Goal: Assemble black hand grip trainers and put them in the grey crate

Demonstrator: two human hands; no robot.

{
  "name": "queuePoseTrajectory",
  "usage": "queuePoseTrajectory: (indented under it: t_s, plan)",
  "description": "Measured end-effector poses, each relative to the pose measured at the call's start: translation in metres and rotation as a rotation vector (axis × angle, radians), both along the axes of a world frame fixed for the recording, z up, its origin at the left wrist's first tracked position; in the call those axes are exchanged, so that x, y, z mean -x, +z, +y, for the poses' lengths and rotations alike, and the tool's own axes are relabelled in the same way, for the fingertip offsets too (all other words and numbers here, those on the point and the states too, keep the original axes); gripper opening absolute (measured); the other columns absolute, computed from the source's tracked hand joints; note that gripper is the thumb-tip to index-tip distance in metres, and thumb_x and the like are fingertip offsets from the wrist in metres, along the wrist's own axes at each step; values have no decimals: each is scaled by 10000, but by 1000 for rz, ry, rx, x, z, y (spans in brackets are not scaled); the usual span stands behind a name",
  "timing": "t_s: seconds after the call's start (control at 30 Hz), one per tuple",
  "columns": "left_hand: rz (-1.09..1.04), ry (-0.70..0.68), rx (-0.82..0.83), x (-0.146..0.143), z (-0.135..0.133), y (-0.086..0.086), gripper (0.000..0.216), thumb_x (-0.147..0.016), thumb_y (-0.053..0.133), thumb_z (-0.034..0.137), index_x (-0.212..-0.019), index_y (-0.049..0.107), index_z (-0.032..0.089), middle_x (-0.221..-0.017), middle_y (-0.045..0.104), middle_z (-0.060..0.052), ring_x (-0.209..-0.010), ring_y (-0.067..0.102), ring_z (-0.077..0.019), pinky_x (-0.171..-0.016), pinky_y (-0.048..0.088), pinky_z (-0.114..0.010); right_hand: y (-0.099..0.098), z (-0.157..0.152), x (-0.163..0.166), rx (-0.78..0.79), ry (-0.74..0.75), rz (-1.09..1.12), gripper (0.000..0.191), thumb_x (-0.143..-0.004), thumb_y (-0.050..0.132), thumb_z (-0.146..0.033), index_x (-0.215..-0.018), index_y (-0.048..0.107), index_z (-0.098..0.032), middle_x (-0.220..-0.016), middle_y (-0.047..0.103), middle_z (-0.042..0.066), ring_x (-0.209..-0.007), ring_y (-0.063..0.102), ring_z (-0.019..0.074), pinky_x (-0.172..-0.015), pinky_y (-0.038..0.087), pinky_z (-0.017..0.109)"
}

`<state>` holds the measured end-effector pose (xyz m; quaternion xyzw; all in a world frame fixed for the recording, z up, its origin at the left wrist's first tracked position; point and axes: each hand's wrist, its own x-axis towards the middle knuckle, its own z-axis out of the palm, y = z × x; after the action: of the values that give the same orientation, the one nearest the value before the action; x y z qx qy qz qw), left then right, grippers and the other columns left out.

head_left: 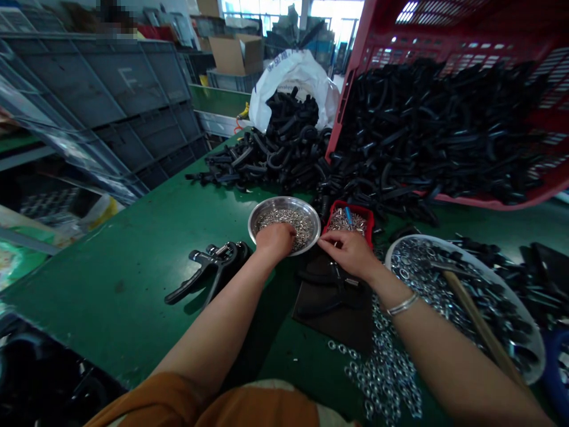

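My left hand (pixel 276 238) is inside a round metal bowl (pixel 252 225) of small metal parts (pixel 302 228). Its fingers are curled down among them, and the fingertips are hidden. By the bowl's right rim, my right hand (pixel 349 250) has thumb and forefinger pinched together; anything between them is too small to make out. Below this hand, a black handle assembly with a spring (pixel 351 282) lies on a dark mat (pixel 333 323). Left of my left forearm sit finished-looking black spring handles (pixel 208 267). Behind my right hand is a red tray (pixel 370 228) holding metal pins and a blue-handled tool (pixel 349 216).
Loose metal rings (pixel 386 373) are spread below my right forearm. To the right, a white basin (pixel 393 249) contains rings, black parts and a wooden-handled hammer (pixel 475 320). Black handles (pixel 275 154) pile up behind, beside a tilted red crate (pixel 340 112) and white sack (pixel 262 95). Grey crates (pixel 111 89) stand left.
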<state>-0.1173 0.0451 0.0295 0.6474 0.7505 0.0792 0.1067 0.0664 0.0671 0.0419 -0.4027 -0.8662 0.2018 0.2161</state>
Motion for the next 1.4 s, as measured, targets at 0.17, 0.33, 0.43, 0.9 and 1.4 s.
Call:
queuePoseTrajectory:
  t_s: [0.17,0.33,0.43,0.9,1.4]
  plan:
    - [25,-13,70,-6,10,0,230,-745,515,357,-918,663,330,-966,658,-34,-893,592,-241,-747,461,-347,-11,-28,-51,185,-290,224,188,-703,581,-349,-762,667,-192,-690,673,11,-613,612,166,-572,464,281]
    - [49,-38,67,-13,13,1,222,-748,498,299,-896,661,278,-971,650,-63,-898,587,-253,-748,455,-356,-23,-49,-84,263,-396,274,259,-709,575,-406,-814,656,-184,-672,670,23,-554,615,173,-532,479,298]
    - [51,-18,56,-13,12,2,243,-778,442,277,-917,641,260,-961,647,-68,-870,594,-248,-727,459,-352,-28,-59,-93,148,-373,182,235,-743,550,-408,-790,668,-210,-721,674,23,-654,624,184,-614,482,318]
    - [-313,-542,-205,-67,-51,2,96,-810,462,225,-855,545,208,-888,595,-11,-843,544,-152,-734,425,-249,-38,-72,-83,-52,-377,179,198,-794,506,-342,-831,642,-203,-784,649,44,-678,594,178,-604,463,306]
    - [-215,-470,-229,-77,-53,-12,114,-823,474,280,-875,553,216,-968,572,-10,-887,500,-175,-737,421,-282,-42,-73,-86,-47,-364,182,199,-799,520,-355,-804,656,-209,-778,644,40,-734,596,172,-663,466,302]
